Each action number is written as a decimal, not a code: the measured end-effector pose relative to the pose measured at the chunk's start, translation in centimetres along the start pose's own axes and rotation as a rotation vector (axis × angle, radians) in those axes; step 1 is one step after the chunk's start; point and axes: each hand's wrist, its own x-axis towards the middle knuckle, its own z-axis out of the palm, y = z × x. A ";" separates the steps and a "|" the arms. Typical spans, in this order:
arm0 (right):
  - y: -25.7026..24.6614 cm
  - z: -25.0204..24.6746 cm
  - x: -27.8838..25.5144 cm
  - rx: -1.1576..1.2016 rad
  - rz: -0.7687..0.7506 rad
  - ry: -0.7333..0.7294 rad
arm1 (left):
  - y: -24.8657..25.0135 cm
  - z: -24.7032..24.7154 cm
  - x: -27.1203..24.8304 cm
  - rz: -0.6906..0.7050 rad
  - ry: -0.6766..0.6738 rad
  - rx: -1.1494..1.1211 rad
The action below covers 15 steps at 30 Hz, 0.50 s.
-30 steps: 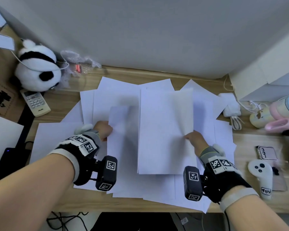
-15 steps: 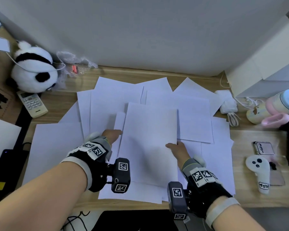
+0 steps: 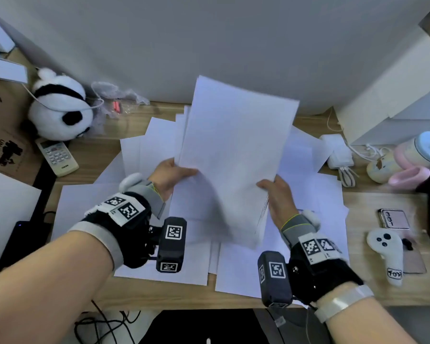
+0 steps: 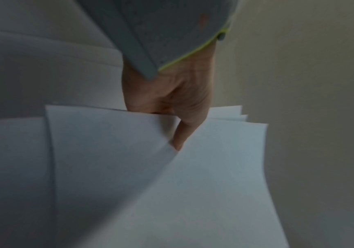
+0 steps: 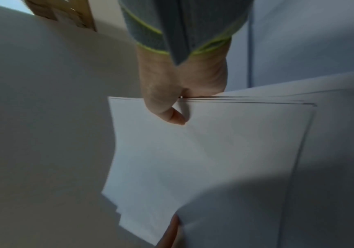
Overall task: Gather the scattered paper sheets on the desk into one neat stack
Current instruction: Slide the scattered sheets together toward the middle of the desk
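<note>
A bundle of several white sheets (image 3: 233, 150) is lifted off the wooden desk (image 3: 382, 276) and tilted up toward the wall. My left hand (image 3: 174, 175) pinches its left edge, thumb on top, as the left wrist view shows with the thumb (image 4: 182, 134) pressed on the bundle (image 4: 171, 193). My right hand (image 3: 274, 192) grips the right edge; in the right wrist view its thumb (image 5: 171, 114) lies on the top sheet (image 5: 203, 159). More loose sheets (image 3: 144, 150) lie spread flat on the desk under and around the bundle.
A plush panda (image 3: 60, 108) and a remote control (image 3: 57, 155) sit at the back left. A charger with cable (image 3: 338, 155), a pink bottle (image 3: 417, 157), a phone (image 3: 394, 218) and a white controller (image 3: 387, 254) lie at the right. A cardboard box (image 3: 0, 125) stands far left.
Both hands have raised the gathered sheets off the desk and tipped them upright toward the wall; earlier they lay flat under the hands.
</note>
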 end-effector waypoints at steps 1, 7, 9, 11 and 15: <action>-1.1 -0.1 0.0 0.037 -0.051 0.001 | 1.2 0.3 -0.1 0.062 -0.008 -0.030; -3.8 -0.3 -0.9 0.049 -0.246 -0.002 | 3.3 1.4 -1.0 0.231 0.000 -0.074; -3.0 -0.3 -1.0 0.033 -0.230 -0.012 | 2.0 1.4 -0.9 0.227 0.004 -0.046; -2.2 -0.2 -1.0 0.042 -0.203 -0.020 | 0.9 1.6 -0.8 0.210 0.027 -0.018; -1.2 0.2 -0.4 0.054 -0.151 -0.011 | -0.1 2.1 -0.9 0.190 0.066 0.017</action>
